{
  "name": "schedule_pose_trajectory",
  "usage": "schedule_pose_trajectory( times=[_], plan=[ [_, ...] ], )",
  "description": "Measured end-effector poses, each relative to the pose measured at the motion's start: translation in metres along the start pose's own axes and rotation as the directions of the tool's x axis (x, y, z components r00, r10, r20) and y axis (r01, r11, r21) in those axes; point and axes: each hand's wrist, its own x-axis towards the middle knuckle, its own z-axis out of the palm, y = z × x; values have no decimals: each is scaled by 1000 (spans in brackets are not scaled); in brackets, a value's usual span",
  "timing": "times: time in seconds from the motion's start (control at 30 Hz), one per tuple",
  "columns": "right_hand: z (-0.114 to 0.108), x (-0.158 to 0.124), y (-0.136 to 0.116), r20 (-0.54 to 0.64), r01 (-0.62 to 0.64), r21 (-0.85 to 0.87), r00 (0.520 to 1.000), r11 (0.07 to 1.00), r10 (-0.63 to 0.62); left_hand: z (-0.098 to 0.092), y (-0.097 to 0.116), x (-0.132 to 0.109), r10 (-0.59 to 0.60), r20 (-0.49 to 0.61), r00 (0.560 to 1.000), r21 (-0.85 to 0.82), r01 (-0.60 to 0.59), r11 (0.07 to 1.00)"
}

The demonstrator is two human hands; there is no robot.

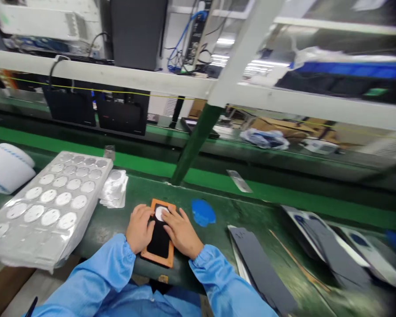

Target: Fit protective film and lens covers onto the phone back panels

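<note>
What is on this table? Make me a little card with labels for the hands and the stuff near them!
Left hand: rests on the orange holder, beside the black plate
Right hand: fingertips on the white disc
Left side: tray of white discs
Right side: blue disc, black sheets
Table: green

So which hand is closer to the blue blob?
Right. The right hand sits just left of the blue blob; the left hand is farther left, across the orange holder.
</note>
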Motion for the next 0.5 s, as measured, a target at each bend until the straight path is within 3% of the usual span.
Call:
schedule_pose_trajectory(
  times=[0.1,0.13,0.2,0.23,0.3,0.4,0.5],
  plan=[
    [-28,-38,21,-188,-187,-88,968,978,169,6,5,13,69,153,986,143,-91,986],
    [-40,-58,32,-289,-317,-142,919,938,267,8,5,16,75,186,980,173,-108,979],
    [-60,-103,55,-463,-607,-247,759,756,458,11,4,17,76,214,974,207,-121,971],
    [-67,-126,64,-488,-715,-301,684,631,542,12,3,17,73,213,974,215,-119,969],
    [-70,-161,75,-433,-784,-403,618,472,656,13,2,15,61,193,979,219,-104,970],
    [-62,-183,77,-317,-728,-499,659,470,682,14,3,11,38,136,990,195,-64,979],
    [-68,-180,77,-283,-681,-514,708,521,647,10,6,6,15,33,999,124,-19,992]
  ],
)
